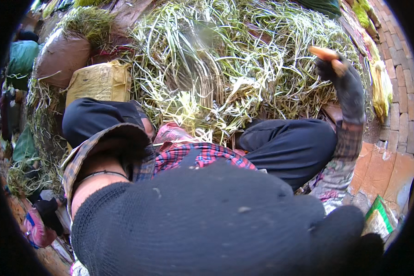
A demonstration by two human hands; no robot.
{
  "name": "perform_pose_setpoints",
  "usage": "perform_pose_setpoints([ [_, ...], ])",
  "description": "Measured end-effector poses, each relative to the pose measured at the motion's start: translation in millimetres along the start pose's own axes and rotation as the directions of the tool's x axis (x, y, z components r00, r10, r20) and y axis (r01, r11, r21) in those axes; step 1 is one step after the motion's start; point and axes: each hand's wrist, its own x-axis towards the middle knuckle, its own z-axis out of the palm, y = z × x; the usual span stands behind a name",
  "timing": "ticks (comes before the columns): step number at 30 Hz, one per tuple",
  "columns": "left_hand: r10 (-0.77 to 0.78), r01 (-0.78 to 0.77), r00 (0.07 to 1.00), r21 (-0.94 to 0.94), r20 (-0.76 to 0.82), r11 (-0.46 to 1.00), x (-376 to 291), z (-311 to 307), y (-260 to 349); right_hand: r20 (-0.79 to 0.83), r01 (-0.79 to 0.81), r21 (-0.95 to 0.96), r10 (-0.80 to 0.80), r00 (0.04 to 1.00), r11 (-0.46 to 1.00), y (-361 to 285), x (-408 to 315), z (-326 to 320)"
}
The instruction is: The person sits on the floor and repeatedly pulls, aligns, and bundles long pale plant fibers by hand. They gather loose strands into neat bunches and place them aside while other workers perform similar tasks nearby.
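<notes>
My left hand (207, 214), in a black knit glove with a cord around the bare wrist, is very close to the camera and fills the lower middle. Its palm side and any grip are hidden. At the upper right, my right hand (346, 82) is raised in a dark fingerless glove. Its bare fingertips point left, slightly apart, with nothing visible between them. That hand is nearest the right side of a broad heap of long green leaves and pale stalks (200, 65). The heap spreads before my bent legs (289, 148) in dark trousers.
Left of the heap sit a yellow taped package (98, 81) and a brown covered bundle (63, 58). A pale yellow bundle of stalks (379, 86) borders the brick paving (398, 69) at right. Flattened cardboard (376, 169) and a green-and-white bag (379, 217) lie at lower right.
</notes>
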Motion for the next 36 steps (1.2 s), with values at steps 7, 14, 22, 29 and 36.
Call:
perform_pose_setpoints([
  [7,-0.293,0.027,0.711,-0.392,-0.639,0.919,-49.4,-32.9,-26.8,0.588,0.343,-0.567,0.076,0.805,0.749,45.8,156.6,149.4],
  [14,-0.639,0.038,0.253,-0.653,-0.726,0.756,-145.9,-39.0,-209.1,0.152,-0.072,-0.938,0.59,0.793,0.339,172.5,174.2,272.1],
  [22,-0.602,-0.092,0.137,-0.615,-0.787,0.783,-160.1,-61.9,-240.6,-0.06,-0.232,-0.764,0.291,0.955,0.602,173.0,153.7,281.9],
  [29,-0.575,-0.07,0.144,-0.588,-0.806,0.806,-154.9,-64.7,-234.5,-0.13,-0.305,-0.841,0.38,0.916,0.448,198.4,138.1,309.7],
  [36,-0.506,-0.087,0.244,-0.538,-0.827,0.838,-160.5,-50.8,-242.0,0.112,-0.069,-0.862,0.323,0.94,0.502,193.7,130.4,353.6],
])
